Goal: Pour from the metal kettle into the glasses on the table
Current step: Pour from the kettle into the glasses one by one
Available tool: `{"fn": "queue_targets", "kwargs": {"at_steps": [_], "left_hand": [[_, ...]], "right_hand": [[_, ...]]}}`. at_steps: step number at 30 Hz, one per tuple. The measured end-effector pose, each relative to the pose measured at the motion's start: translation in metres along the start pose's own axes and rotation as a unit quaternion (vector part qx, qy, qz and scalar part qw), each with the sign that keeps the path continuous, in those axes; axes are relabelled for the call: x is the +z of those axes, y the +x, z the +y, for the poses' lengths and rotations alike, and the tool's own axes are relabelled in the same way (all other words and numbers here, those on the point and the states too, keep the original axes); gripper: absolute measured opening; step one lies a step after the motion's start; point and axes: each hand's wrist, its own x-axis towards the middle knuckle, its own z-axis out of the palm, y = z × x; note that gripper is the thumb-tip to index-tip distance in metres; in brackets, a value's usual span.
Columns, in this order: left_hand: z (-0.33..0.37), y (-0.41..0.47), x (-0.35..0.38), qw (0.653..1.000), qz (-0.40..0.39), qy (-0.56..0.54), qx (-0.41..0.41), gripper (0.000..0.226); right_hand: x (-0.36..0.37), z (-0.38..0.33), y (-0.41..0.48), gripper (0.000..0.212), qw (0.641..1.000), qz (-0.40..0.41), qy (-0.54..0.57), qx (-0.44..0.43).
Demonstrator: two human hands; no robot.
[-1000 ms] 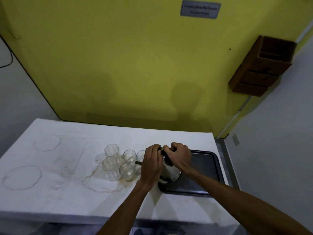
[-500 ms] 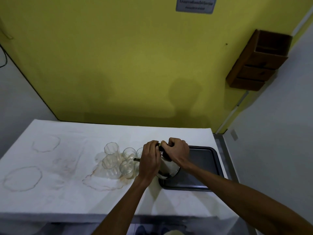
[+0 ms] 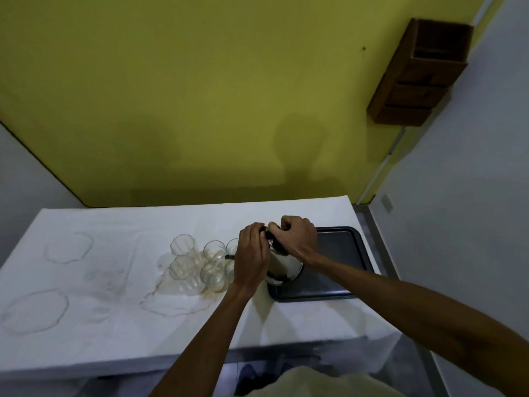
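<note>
Metal kettle (image 3: pixel 282 266) is tilting over the dark tray's (image 3: pixel 337 253) left edge beside the glasses (image 3: pixel 197 262); your right hand (image 3: pixel 296 237) is gripping its handle, left hand (image 3: pixel 252 257) closing on its top

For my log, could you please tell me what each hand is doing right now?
Left hand: closed on the metal kettle, near its top.
Right hand: closed on the kettle's dark handle.

Both hands brought together, arms reaching forward.

Left hand (image 3: pixel 252 253) curled palm-down, fingers bent and wrapped over, wrist angled, bare forearm stretching back toward lower centre. Right hand (image 3: pixel 296 237) fisted just beside it, knuckles up, thumbs nearly touching, bare forearm running back to lower right.
</note>
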Motion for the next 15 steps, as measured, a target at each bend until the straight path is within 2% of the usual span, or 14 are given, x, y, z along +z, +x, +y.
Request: {"fn": "queue_targets", "kwargs": {"at_steps": [15], "left_hand": [[-0.0024, 0.0015, -0.0054, 1.0, 0.003, 0.017, 0.005, 0.027]], "right_hand": [[0.0023, -0.0063, 0.0003, 0.05, 1.0, 0.004, -0.004, -0.008]]}}
